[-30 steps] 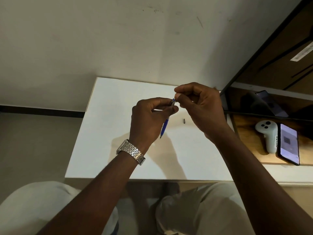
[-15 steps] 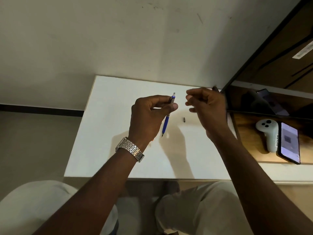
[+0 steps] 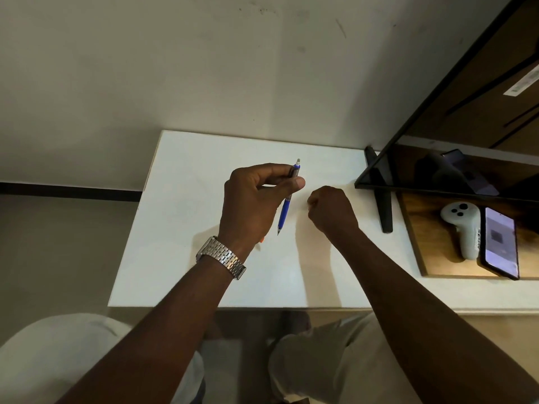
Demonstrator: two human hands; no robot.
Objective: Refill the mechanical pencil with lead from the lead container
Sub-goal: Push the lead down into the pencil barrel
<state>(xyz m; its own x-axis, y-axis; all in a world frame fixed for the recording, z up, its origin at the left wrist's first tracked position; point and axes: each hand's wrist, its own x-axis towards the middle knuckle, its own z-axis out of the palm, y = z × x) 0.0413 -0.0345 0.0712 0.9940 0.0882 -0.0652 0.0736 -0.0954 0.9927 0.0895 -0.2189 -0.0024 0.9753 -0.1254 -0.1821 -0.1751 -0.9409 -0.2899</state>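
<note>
My left hand (image 3: 253,202) grips a blue mechanical pencil (image 3: 287,207) near its upper end, between thumb and fingers. The pencil hangs above the white table (image 3: 180,228), its tip pointing down and its pale top end sticking up. My right hand (image 3: 331,212) rests low on the table just right of the pencil, apart from it, with the fingers curled in. Whatever lies under those fingers is hidden. A small orange object (image 3: 262,239) peeks out from under my left palm. I cannot tell whether it is the lead container.
A dark monitor (image 3: 437,112) on a black stand foot (image 3: 382,199) stands at the right. Beside it, a wooden tray (image 3: 423,243) carries a white controller (image 3: 463,228) and a lit phone (image 3: 501,243). A wall lies behind the table, and my knees are below its front edge.
My right hand left the top of the pencil and dropped to the table, covering the spot where a small dark piece lay. My left hand stayed in place with the pencil.
</note>
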